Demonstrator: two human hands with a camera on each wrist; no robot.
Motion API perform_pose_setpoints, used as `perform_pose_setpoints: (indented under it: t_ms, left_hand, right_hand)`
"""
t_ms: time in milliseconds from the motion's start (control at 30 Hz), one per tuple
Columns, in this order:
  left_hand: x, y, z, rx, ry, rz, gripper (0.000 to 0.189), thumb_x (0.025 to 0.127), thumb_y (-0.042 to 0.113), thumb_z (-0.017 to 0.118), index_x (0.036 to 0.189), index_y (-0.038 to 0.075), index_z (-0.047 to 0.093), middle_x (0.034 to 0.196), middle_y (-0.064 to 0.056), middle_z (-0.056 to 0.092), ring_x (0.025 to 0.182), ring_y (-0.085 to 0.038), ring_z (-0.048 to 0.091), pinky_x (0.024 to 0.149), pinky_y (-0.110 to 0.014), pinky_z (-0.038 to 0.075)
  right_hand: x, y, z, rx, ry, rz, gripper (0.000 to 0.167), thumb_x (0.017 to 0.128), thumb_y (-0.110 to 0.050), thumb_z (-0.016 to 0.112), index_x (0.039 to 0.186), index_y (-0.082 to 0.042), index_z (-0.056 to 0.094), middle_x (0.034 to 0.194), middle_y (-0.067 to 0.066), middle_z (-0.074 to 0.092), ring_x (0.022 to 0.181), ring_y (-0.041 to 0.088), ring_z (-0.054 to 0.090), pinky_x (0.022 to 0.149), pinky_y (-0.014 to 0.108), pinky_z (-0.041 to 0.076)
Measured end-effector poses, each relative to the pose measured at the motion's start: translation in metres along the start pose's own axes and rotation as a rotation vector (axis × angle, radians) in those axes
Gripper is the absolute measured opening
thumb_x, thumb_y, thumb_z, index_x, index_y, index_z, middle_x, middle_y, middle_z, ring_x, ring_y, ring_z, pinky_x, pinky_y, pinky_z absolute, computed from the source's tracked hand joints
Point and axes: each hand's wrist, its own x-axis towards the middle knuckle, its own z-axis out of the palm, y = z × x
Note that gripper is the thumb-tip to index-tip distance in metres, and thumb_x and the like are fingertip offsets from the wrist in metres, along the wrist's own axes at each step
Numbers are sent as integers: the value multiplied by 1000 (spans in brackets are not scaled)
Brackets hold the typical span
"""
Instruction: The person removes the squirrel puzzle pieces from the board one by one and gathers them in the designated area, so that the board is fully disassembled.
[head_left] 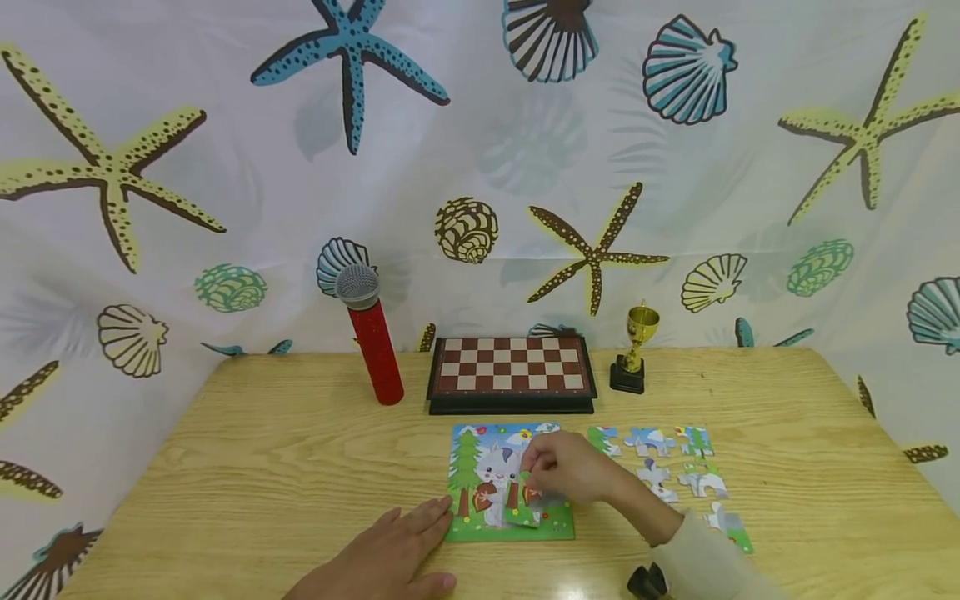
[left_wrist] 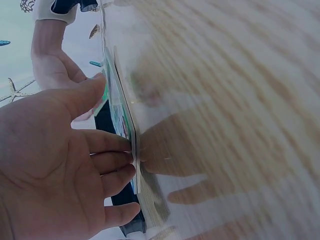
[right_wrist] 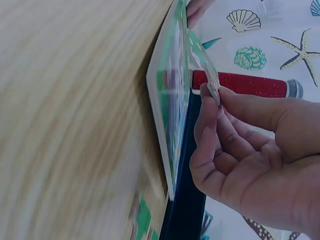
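A square picture puzzle board (head_left: 467,462) with a grey cartoon animal, a tree and grass lies on the wooden table. My right hand (head_left: 576,468) pinches a puzzle piece (head_left: 522,508) between thumb and fingertips, holding it tilted over the lower middle of the board. That piece (right_wrist: 202,59) appears edge-on above the board (right_wrist: 162,117) in the right wrist view. My left hand (head_left: 390,552) rests palm down, its fairly straight fingers at the board's left edge. In the left wrist view the fingertips of the left hand (left_wrist: 60,155) meet the board's side (left_wrist: 131,125).
Several loose puzzle pieces (head_left: 703,481) lie right of the board. Behind it stands a dark-cased checkered game board (head_left: 513,367), between a red microphone (head_left: 377,350) and a small gold trophy (head_left: 633,346). A patterned curtain (head_left: 480,150) encloses the table (head_left: 285,450) at the back and sides.
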Motion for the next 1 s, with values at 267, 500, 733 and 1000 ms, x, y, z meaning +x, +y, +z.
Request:
perform_pose_setpoints:
  t_ms: [267, 500, 733, 1000]
  left_hand:
    - [2, 0, -1, 26, 19, 19, 80, 89, 61, 49, 144, 4, 38, 154, -9, 33, 143, -28, 30, 109, -60, 27]
    - [1, -2, -1, 38, 27, 22, 80, 89, 61, 49, 144, 3, 39, 154, -9, 34, 142, -29, 31, 109, -61, 27]
    - [-2, -4, -2, 38, 19, -10, 81, 88, 63, 48, 144, 5, 39, 154, -7, 34, 143, -28, 30, 110, -60, 26]
    - [-3, -6, -3, 36, 20, -14, 82, 88, 64, 48, 145, 6, 38, 154, -7, 33, 142, -29, 31, 109, -62, 26]
  right_hand:
    - [-26, 13, -26, 1, -38, 11, 8, 91, -3, 59, 95, 3, 60, 74, 14, 64, 58, 8, 44, 54, 21, 37]
    - [-46, 27, -45, -5, -61, 15, 9, 91, -3, 57, 95, 3, 61, 71, 15, 64, 55, 7, 44, 52, 22, 38]
    - [-59, 33, -51, -26, -98, 48, 7, 89, -1, 57, 92, 2, 62, 70, 8, 63, 56, 6, 46, 54, 20, 42]
    - [-61, 36, -47, -57, -89, 44, 5, 85, 3, 60, 87, 0, 63, 72, 8, 65, 58, 6, 53, 52, 19, 43]
